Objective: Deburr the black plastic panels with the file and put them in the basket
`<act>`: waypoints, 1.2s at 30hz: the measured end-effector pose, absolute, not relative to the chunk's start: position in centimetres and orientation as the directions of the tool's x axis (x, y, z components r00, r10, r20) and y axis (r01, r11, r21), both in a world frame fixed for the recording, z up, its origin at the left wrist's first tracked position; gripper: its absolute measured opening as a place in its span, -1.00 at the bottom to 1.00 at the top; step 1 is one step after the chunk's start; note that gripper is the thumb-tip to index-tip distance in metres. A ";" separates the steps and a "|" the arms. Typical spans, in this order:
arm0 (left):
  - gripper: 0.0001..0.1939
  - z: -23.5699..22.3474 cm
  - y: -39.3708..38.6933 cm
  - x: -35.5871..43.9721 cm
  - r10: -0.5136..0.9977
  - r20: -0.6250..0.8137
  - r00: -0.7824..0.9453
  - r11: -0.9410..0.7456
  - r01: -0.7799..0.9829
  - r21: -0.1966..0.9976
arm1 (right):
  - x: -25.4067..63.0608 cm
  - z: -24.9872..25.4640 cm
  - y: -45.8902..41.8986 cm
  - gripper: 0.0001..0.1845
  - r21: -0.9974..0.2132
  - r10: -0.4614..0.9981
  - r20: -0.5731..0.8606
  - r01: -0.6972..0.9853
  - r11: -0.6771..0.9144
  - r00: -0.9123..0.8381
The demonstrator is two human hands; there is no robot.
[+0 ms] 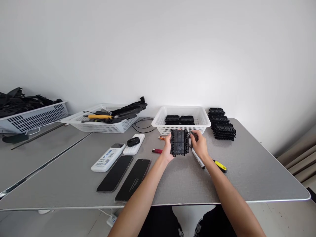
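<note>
My left hand [168, 148] is closed around the left edge of a black rectangular plastic part [179, 142] with toothed long sides, raised over the table's near middle. At the part's right edge, my right hand [199, 144] pinches a small grey object [194, 135] whose kind I cannot make out; the fingers partly hide it. Just behind the held part stands a white plastic basket [181, 131] with similar black parts [180, 119] inside. Stacks of the same toothed black parts [223, 131] rise to the right of this basket.
Near my right forearm lie a white marker [198, 159] and a yellow-and-black handle [220, 166]. A red lighter [157, 151] rests left of my left hand. Phones [115, 173], power banks [108, 158] and a black case [133, 142] lie further left. Another white basket [111, 127] holds tools and black strips.
</note>
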State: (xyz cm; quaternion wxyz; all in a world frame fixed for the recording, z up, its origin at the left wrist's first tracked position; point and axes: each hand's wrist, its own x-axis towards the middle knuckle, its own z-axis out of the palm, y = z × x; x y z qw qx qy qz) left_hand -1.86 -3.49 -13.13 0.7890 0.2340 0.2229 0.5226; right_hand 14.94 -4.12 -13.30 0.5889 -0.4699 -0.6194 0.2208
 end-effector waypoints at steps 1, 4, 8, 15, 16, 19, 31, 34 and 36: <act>-0.45 -13.1 -3.5 -1.9 0.923 -0.110 0.369 0.356 -0.709 0.609 | 14.9 -13.3 -4.1 -0.68 -0.822 0.841 0.527 0.323 0.469 0.120; -0.41 -13.0 -3.6 -1.8 0.915 -0.108 0.390 0.366 -0.684 0.631 | 15.0 -13.3 -4.1 -0.69 -0.768 0.787 0.602 0.368 0.524 0.134; -0.43 -12.9 -3.7 -1.4 0.932 -0.093 0.349 0.321 -0.683 0.656 | 15.0 -13.6 -4.1 -0.64 -0.677 0.736 0.672 0.469 0.567 0.081; -0.48 -12.9 -4.0 -1.0 0.955 -0.037 0.296 0.251 -0.729 0.636 | 14.8 -13.4 -4.6 -0.52 -0.528 0.762 0.641 0.664 0.530 -0.098; -0.47 -12.9 -4.1 -1.0 0.957 -0.043 0.288 0.247 -0.727 0.640 | 14.9 -13.4 -4.6 -0.52 -0.512 0.765 0.635 0.682 0.522 -0.108; -0.46 -12.8 -4.1 -0.9 0.963 -0.045 0.265 0.229 -0.722 0.652 | 14.9 -13.3 -4.5 -0.52 -0.476 0.768 0.628 0.718 0.509 -0.128; -0.37 -14.5 -3.4 0.0 0.983 0.085 0.161 0.039 -0.642 0.766 | 13.9 -13.7 -4.8 -0.54 -0.446 0.810 0.582 0.805 0.391 -0.071; -0.36 -14.6 -3.4 0.3 0.986 0.072 0.150 0.044 -0.650 0.758 | 13.7 -13.9 -4.8 -0.54 -0.464 0.815 0.577 0.802 0.377 -0.049; -0.36 -14.7 -3.4 0.4 0.988 0.083 0.131 0.021 -0.642 0.766 | 13.7 -13.9 -4.7 -0.54 -0.478 0.815 0.578 0.788 0.388 -0.051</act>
